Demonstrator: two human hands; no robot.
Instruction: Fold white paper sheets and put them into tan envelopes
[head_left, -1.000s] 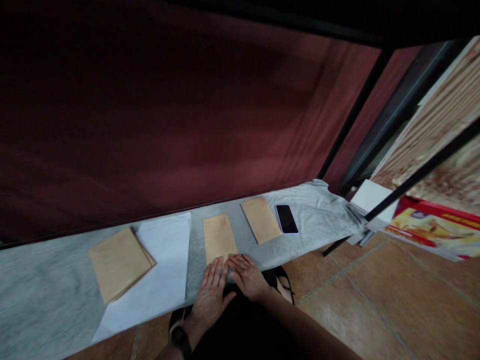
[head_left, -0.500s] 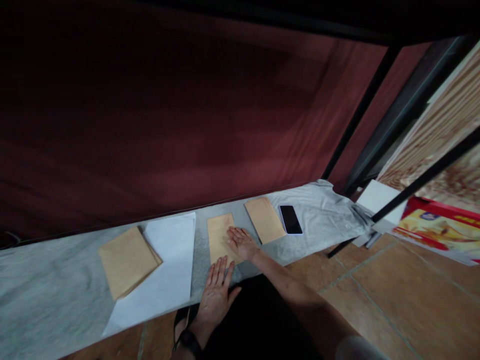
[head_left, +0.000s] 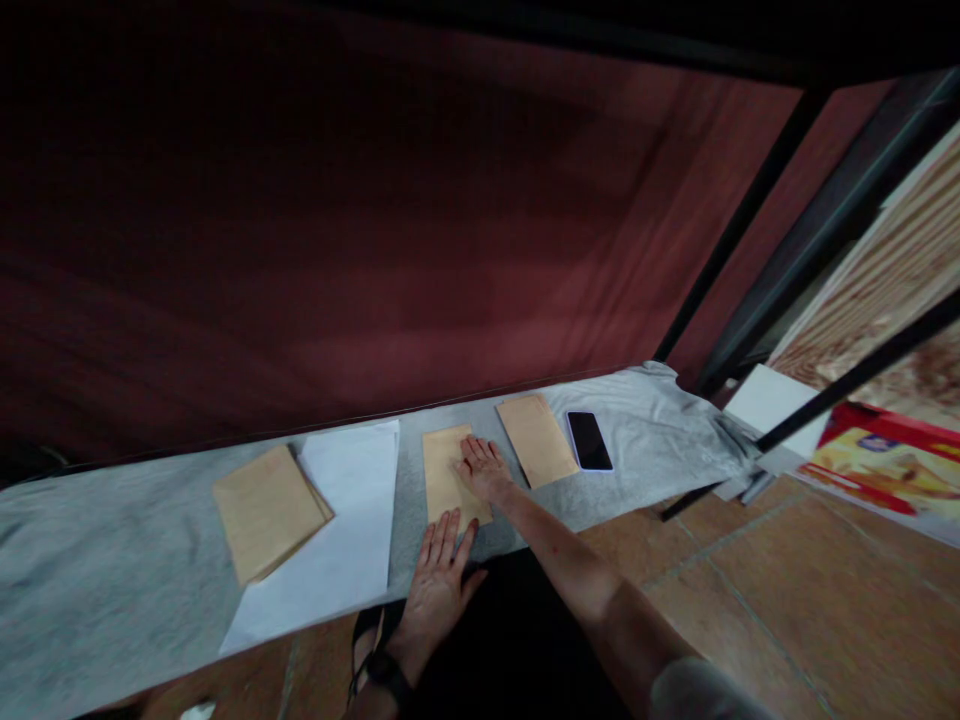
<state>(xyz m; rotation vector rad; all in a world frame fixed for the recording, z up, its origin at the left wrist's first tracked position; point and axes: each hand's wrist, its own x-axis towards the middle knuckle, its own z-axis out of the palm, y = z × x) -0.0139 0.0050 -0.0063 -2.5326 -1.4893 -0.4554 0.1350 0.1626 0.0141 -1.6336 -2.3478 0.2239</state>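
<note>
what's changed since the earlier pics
The right hand moved from the near edge of the middle envelope farther up onto it, lying flat. Nothing was picked up. The left hand remains at the near edge; the phone and white paper stayed put.

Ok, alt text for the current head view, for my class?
A person's right hand lies on a brown envelope, the left hand at its near edge. On grey cloth, stacked envelopes overlap white paper at left; at right, another envelope and a phone.
</note>
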